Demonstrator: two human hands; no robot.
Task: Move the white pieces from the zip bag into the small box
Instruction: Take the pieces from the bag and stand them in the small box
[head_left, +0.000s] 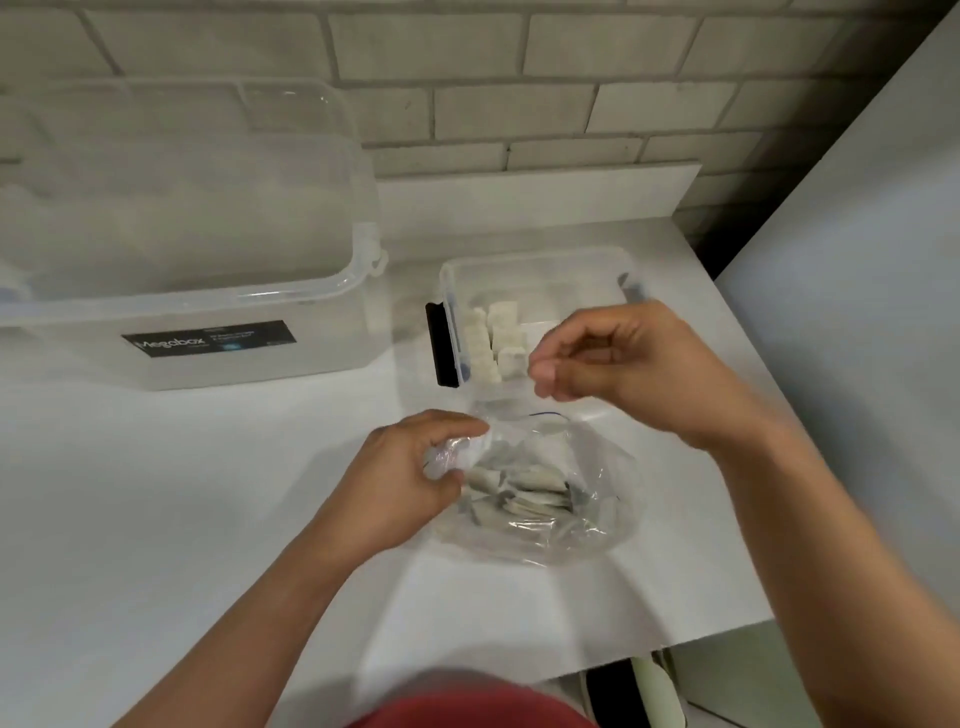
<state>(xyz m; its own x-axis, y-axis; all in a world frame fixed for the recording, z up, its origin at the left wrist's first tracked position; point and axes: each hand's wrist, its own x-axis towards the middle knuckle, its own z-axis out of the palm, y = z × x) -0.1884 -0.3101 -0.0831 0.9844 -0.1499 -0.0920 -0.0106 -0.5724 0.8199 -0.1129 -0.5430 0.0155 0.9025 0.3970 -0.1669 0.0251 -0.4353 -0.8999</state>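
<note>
Left hand (415, 467) scrunches the bag (587, 519) mouth, I guess to keep it open and steady; plenty of pieces (530, 488) inside. The box (519, 265) sits just behind, so it's a short hop. Right hand (613, 364) is over its near edge, fingertips pinched, can't tell on what.

Dim, even light; soft focus throughout.
Glare glints on the zip bag (576, 525); faint shadows cross the table (156, 519) near its front edge; the brick wall (467, 104) bows toward the corners.

White brick wall (467, 78); white counter (156, 493)
</note>
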